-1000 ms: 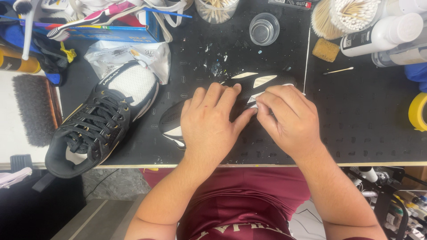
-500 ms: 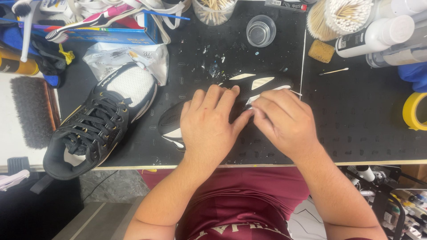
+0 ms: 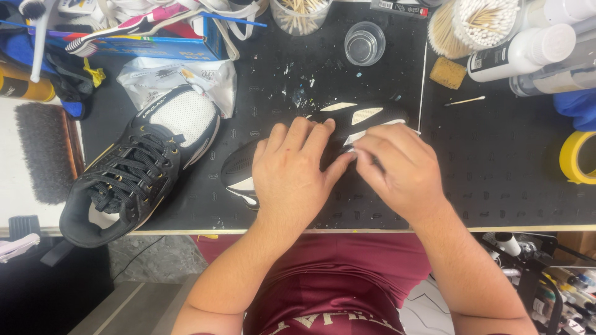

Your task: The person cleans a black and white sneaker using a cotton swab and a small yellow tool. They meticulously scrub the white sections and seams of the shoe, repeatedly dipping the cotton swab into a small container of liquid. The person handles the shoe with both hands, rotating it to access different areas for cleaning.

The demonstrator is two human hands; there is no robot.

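A black and white sneaker (image 3: 366, 115) lies on its side on the black work mat (image 3: 496, 186), sole edge toward me. My left hand (image 3: 292, 174) lies flat over its middle and presses it down. Beside it, my right hand (image 3: 397, 170) has its fingers pinched on the shoe's upper, near the white panels; what the fingertips grip is hidden. A second sneaker (image 3: 133, 170), black with a white mesh toe and black laces, stands upright to the left, part off the mat.
At the mat's far edge stand a clear plastic cup (image 3: 364, 43), jars of wooden sticks (image 3: 301, 12) and cotton swabs (image 3: 481, 22), white bottles (image 3: 518, 53) and a small sponge (image 3: 447, 72). A brush (image 3: 43, 152) lies at the left, a yellow tape roll (image 3: 578, 158) at the right.
Both hands stay on the lying sneaker with only slight shifts of the right fingers. The view has drifted a little.
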